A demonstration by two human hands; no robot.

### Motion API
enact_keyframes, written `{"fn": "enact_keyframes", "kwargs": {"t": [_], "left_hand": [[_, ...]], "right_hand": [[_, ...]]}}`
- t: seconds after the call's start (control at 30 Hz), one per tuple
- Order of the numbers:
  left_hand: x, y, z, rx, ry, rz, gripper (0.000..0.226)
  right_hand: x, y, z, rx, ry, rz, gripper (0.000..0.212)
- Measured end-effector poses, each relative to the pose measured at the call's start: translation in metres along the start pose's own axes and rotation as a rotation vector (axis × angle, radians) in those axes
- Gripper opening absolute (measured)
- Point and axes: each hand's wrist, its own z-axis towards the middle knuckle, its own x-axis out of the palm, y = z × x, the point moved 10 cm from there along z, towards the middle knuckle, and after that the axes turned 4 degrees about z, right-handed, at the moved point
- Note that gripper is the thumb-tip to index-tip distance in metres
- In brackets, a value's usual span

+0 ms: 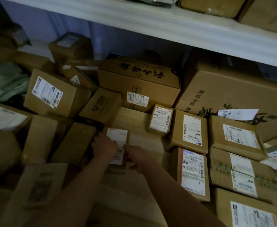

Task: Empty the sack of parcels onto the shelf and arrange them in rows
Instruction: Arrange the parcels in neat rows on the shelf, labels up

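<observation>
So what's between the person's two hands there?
In the head view, a small brown cardboard parcel with a white label lies between the left hand and right hand, both gripping it.

The wooden shelf (135, 117) is pretty much buried in labelled cardboard parcels (192, 133), neat-ish rows on the right, a messy heap on the left, bigger boxes (139, 84) at the back.

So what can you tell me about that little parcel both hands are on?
The small parcel is a brown cardboard box with a white shipping label on top, its print too blurred to read. It lies flat on bare wooden shelf board, between jumbled boxes and tidy rows. The left hand and right hand grip its near end.
</observation>
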Motion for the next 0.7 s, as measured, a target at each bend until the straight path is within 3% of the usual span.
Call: {"fn": "enact_keyframes", "kwargs": {"t": [0.1,0.2,0.27,0.37,0.57,0.7], "left_hand": [[0.008,-0.008,-0.01,0.052,0.014,-0.032,0.057],[0.029,-0.028,-0.034,0.086,0.157,-0.105,0.041],[0.05,-0.045,-0.05,0.148,0.312,-0.147,0.064],[0.08,-0.065,-0.069,0.252,0.485,-0.221,0.103],[0.092,-0.077,-0.07,0.196,0.348,-0.316,0.079],[0.091,-0.081,-0.066,0.199,0.288,-0.236,0.069]], "right_hand": [[-0.019,-0.005,-0.007,-0.053,-0.114,-0.052,0.042],[-0.06,-0.013,-0.015,-0.121,-0.319,-0.097,0.036],[-0.085,-0.016,-0.026,-0.147,-0.449,-0.086,0.038],[-0.11,-0.013,-0.04,-0.192,-0.56,-0.18,0.061],[-0.112,0.002,-0.052,-0.367,-0.514,-0.536,0.067],[-0.111,0.003,-0.046,-0.399,-0.526,-0.691,0.063]]}}
